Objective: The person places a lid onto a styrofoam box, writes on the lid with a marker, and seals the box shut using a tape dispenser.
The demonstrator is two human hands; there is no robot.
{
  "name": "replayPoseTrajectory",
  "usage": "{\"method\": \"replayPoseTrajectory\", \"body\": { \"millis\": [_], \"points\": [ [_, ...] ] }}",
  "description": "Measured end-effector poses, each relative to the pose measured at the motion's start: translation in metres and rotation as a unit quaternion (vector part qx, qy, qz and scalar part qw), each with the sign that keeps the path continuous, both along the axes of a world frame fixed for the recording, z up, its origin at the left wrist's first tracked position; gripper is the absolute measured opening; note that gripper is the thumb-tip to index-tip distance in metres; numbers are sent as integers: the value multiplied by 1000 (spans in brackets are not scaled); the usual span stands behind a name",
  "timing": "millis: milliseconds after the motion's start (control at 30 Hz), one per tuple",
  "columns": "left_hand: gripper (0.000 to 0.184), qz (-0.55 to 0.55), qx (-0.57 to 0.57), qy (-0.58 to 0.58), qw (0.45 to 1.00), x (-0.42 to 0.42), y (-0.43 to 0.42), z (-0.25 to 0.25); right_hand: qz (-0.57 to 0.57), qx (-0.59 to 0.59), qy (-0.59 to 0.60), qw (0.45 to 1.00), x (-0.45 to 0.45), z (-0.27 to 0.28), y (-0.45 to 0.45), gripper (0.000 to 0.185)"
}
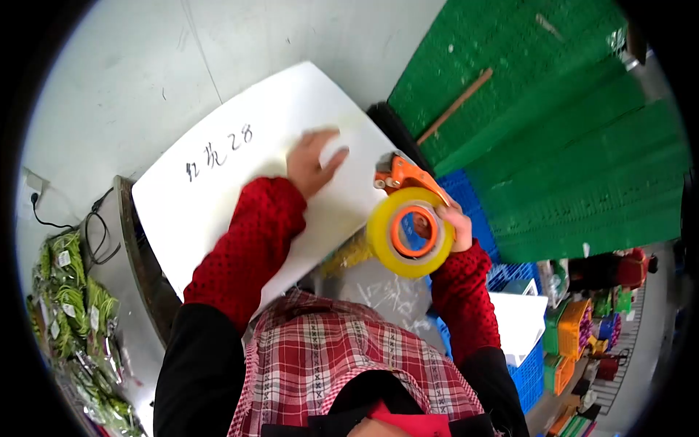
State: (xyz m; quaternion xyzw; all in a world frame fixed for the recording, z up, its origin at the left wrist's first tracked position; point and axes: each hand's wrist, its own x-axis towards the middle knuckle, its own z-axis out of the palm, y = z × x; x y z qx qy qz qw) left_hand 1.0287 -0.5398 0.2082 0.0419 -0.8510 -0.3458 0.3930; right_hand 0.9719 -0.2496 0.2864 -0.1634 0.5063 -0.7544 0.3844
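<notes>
A large white foam box [218, 189] with black handwriting on its top stands in front of me. My left hand [314, 162] rests on or just over that top, thumb and fingers apart, holding nothing. At the box's right edge, my right hand [455, 222] grips an orange tape dispenser [409, 177] carrying a wide roll of yellow tape [386, 240]. The dispenser's head points up and to the left. Part of my right hand is hidden behind the roll.
Bagged green vegetables [71, 298] lie at the left beside a black cable [102, 233]. A green wall sheet [568, 160] with a wooden stick [455, 105] is at the upper right. Blue crates [529, 375], colored crates [571, 328] and another person [630, 269] are at the right.
</notes>
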Motion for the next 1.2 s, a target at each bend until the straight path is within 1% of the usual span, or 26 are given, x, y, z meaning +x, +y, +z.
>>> {"method": "replayPoseTrajectory", "body": {
  "millis": [33,67,100,133,167,233,267,333,367,400,433,467,533,567,600,633,667,700,733,833,867,933,1000,1067,1133,1200],
  "points": [
    [36,-52,129,-52,989,9,3,-5,-11,-23,-3,1000,-5,8,-22,61],
    [38,-103,255,-101,956,22,4,-8,5,-21,14,1000,-8,21,-39,61],
    [45,-144,381,-115,906,36,4,-4,17,10,52,998,-12,29,-55,60],
    [52,-184,498,-125,838,48,-1,3,31,33,80,996,-12,36,-73,59],
    [52,-171,501,-110,841,56,-9,12,45,54,109,992,-12,44,-90,58],
    [64,-203,602,-137,760,76,-15,34,107,70,172,977,-15,51,-121,57],
    [64,-185,614,-122,757,89,-18,47,136,93,211,964,-12,59,-136,57],
    [62,-207,647,-79,730,109,-27,65,218,157,350,897,-9,73,-167,57],
    [62,-182,679,-67,708,114,-35,46,262,156,420,854,-4,83,-186,57],
    [58,-157,673,-66,719,129,-41,52,296,150,385,861,-4,87,-199,57],
    [56,-174,708,-27,684,141,-46,50,338,139,432,824,-10,89,-212,59],
    [54,-199,735,13,648,150,-49,49,373,127,527,753,-17,94,-224,59],
    [50,-146,758,85,630,159,-33,47,400,147,628,651,-4,110,-248,57],
    [46,-153,757,124,623,166,-26,40,421,132,628,641,7,116,-254,57],
    [46,-133,757,141,624,170,-23,42,443,97,648,612,13,118,-265,57],
    [44,-108,770,174,605,175,-22,41,463,62,666,582,20,117,-281,57],
    [41,-89,780,209,583,182,-21,41,479,52,666,570,29,118,-295,57],
    [35,-81,787,261,553,190,-21,40,493,32,679,542,37,120,-307,59],
    [35,-74,782,280,551,196,-21,37,506,11,694,512,44,120,-318,60],
    [29,0,735,352,579,197,-22,40,521,-46,708,474,51,128,-339,63],
    [29,21,700,320,638,208,-31,31,525,-53,715,459,63,134,-347,63],
    [28,117,593,251,756,242,-54,54,520,-56,731,439,90,150,-365,63],
    [28,228,487,212,816,267,-84,46,513,-56,742,428,119,166,-382,62],
    [29,338,459,245,784,292,-113,30,497,-58,758,418,132,183,-399,63],
    [34,476,418,221,741,335,-148,-5,496,-30,781,380,162,203,-418,63],
    [33,525,469,163,691,362,-175,-44,528,44,735,424,184,210,-436,61]
  ]
}}
